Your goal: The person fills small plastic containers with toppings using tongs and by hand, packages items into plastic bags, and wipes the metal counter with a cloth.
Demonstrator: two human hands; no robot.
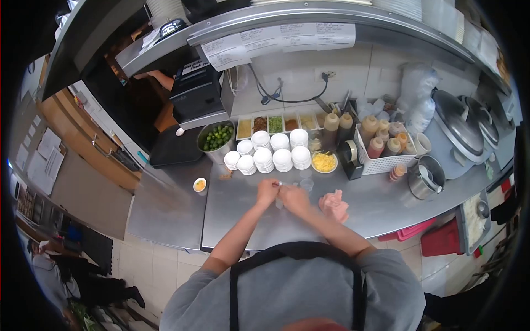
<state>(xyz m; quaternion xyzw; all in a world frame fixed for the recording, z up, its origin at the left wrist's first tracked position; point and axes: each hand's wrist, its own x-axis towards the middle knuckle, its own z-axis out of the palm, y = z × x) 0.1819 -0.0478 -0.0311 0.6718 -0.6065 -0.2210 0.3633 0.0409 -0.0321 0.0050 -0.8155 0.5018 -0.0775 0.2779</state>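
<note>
My left hand [268, 192] and my right hand [293, 198] meet over the steel counter [251, 215], fingers closed together. A small pale thing shows between them, too small to name, and something clear is partly visible just below. Beside my right hand is a small clear plastic cup [306, 185]. Farther right lies a crumpled pink cloth [334, 207]. Stacks of white cups [263, 159] stand beyond my hands, with a bowl of yellow shreds [324, 162] to their right. A small white cup with yellow and orange contents [200, 185] sits to the left.
A metal pot of green limes [217, 138] stands behind the stacks' left end. Several topping containers [275, 124] line the back. On the right are a white basket of squeeze bottles [386, 160] and a metal container [426, 177]. A shelf [331, 14] overhangs. Another person [66, 276] is lower left.
</note>
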